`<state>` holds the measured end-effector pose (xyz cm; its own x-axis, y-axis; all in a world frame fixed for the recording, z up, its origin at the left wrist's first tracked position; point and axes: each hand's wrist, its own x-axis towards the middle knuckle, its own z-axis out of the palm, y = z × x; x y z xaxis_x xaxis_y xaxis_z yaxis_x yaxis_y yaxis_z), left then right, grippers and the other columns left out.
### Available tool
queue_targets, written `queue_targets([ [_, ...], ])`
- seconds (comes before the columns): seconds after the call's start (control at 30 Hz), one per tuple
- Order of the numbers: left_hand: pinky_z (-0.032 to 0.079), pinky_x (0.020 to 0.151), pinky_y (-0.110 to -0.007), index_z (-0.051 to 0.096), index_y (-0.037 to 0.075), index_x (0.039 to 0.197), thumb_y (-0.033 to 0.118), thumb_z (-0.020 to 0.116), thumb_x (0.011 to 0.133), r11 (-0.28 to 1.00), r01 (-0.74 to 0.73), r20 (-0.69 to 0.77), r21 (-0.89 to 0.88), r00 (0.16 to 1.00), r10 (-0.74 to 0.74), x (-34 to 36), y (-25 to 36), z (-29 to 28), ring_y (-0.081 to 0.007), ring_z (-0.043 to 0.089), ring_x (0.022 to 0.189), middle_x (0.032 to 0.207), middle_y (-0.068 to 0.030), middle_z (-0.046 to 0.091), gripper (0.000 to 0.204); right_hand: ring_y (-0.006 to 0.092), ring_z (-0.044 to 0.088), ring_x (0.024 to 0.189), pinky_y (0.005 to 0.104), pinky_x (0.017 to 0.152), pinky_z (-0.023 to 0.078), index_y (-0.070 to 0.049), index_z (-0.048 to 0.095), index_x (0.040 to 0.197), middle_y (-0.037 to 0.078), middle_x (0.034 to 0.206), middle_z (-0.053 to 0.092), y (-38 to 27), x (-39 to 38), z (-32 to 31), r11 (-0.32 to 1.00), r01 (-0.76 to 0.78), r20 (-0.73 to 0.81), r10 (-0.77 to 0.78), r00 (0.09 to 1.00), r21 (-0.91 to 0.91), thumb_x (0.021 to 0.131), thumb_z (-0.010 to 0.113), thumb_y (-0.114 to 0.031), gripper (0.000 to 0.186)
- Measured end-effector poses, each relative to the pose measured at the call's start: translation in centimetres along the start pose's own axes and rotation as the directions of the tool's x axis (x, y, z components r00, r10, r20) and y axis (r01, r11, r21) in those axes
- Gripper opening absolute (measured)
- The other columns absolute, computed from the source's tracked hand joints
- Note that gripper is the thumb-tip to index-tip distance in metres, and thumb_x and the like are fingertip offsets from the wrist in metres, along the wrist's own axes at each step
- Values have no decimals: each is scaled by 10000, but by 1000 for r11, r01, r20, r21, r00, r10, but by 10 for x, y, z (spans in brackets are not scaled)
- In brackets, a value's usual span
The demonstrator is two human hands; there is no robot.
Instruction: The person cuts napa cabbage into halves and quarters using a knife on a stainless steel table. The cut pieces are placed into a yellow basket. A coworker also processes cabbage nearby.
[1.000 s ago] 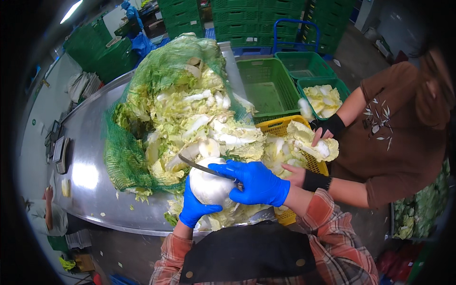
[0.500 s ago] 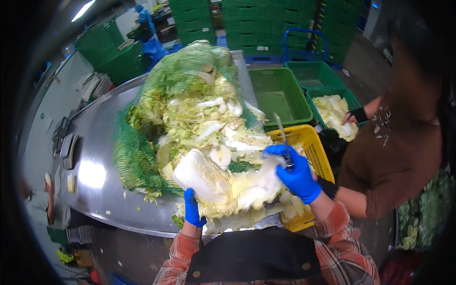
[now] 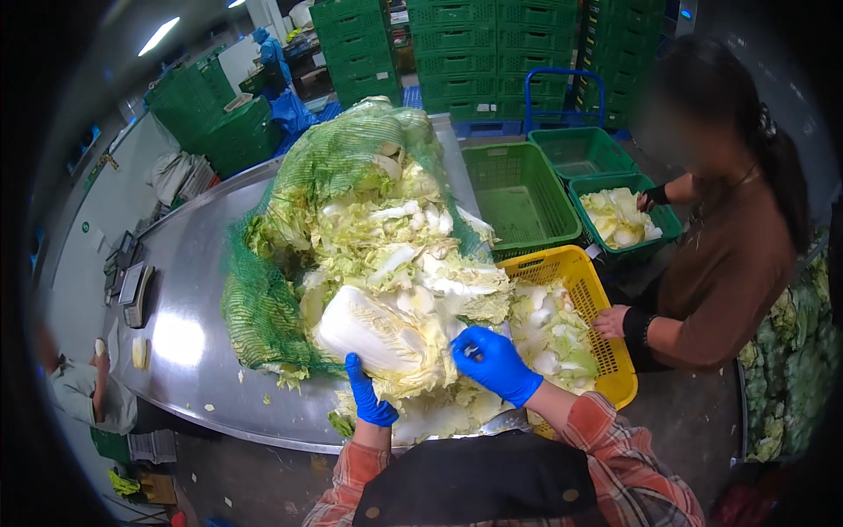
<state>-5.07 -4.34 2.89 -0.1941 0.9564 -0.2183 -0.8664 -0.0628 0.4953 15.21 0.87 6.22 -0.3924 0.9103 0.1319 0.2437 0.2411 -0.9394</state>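
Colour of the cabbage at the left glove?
The cabbage is white at left, turning pale yellow toward its leafy right end; best seen in the head view.

There's one held cabbage (image 3: 364, 329), two blue-gloved hands (image 3: 502, 364), one yellow crate (image 3: 581, 285), three open green crates (image 3: 520, 195).

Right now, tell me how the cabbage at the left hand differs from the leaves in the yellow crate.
The cabbage is one layered head; the leaves are loose pieces. The cabbage is at the left hand, which touches it; the leaves lie in the yellow crate. The cabbage points one way, while the leaves lie at mixed angles. Both show white and pale yellow-green.
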Motion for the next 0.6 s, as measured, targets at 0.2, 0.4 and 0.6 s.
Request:
queue_targets([
  [0.2,362,996,-449,312,86,1354,435,568,794,953,-158,23,258,987,158,10,-7,-34,-299,444,1175,1310,-121,427,709,317,593,796,374,653,502,-116,501,1192,120,1024,509,-51,16,5,912,347,50,-344,938,-217,776,615,-229,446],
  [0.4,350,1007,-457,324,102,1349,401,573,799,997,-42,18,57,999,41,-7,4,-15,-297,429,1185,1320,-103,420,674,117,569,723,244,565,463,-54,586,986,39,842,568,15,22,9,994,89,-245,-72,967,57,750,555,-20,241],
  [0.6,331,1022,-461,283,104,1376,566,526,795,978,-199,160,-65,965,207,18,22,-26,-293,387,1224,1362,-117,375,781,77,473,489,233,457,418,-101,240,1399,51,951,586,-24,-4,-12,814,-375,255,286,923,444,758,715,-247,811],
])
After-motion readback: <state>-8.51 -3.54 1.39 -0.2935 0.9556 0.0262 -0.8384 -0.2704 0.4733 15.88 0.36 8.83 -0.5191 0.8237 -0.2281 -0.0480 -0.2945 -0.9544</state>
